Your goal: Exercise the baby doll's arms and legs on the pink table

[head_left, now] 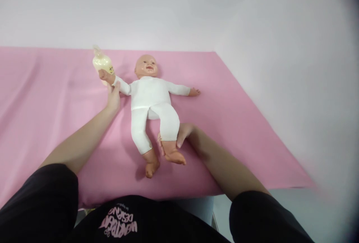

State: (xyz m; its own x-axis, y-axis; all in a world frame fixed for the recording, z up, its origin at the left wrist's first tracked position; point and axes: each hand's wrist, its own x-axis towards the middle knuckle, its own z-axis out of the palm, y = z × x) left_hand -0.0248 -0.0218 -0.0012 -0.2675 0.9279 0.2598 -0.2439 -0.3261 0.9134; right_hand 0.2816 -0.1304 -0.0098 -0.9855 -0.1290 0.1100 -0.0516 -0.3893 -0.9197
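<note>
A baby doll (151, 100) in a white bodysuit lies on its back on a pink sheet (56, 97), head toward the wall. My left hand (113, 95) grips the doll's arm near the wrist, beside a pale yellow baby bottle (101, 63) that stands at the doll's hand. My right hand (181, 134) holds the doll's lower leg just above the ankle, thumb on top and fingers under it.
The pink sheet covers a padded surface that ends at a white wall (179, 7) behind and on the right. The front edge (168, 194) of the surface is close to my body. A grey floor (303, 205) shows at the lower right.
</note>
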